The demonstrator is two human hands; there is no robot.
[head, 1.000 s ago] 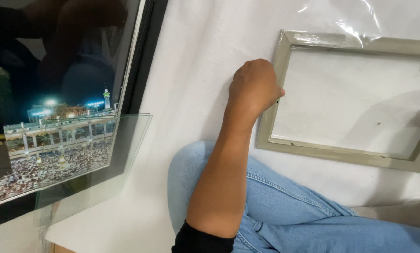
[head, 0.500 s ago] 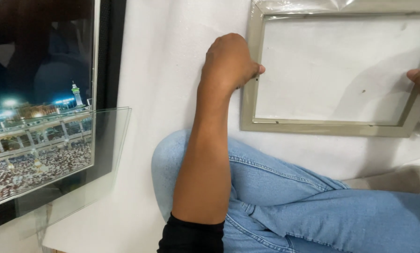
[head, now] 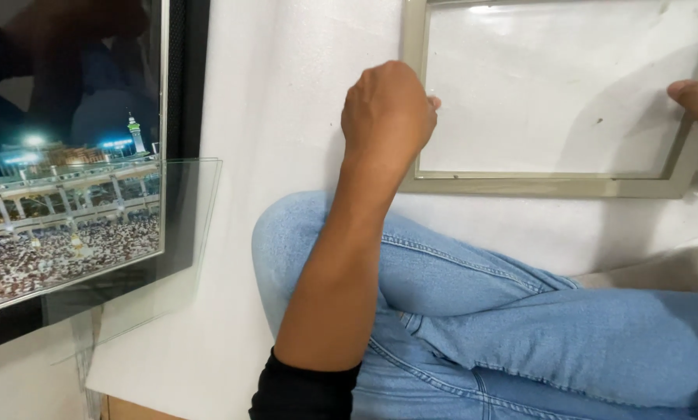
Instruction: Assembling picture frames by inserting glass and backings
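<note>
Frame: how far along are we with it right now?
Done: the frame lies flat on the white surface, empty, white showing through its opening. In hand: the left hand grips its left edge, the right hand its right edge. Left: the loose glass pane and the black-framed night picture sit apart at the left, untouched.

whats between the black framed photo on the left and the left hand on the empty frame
In the head view, a loose clear glass pane leans by the black framed photo, then bare white surface up to the left hand on the empty frame.
</note>
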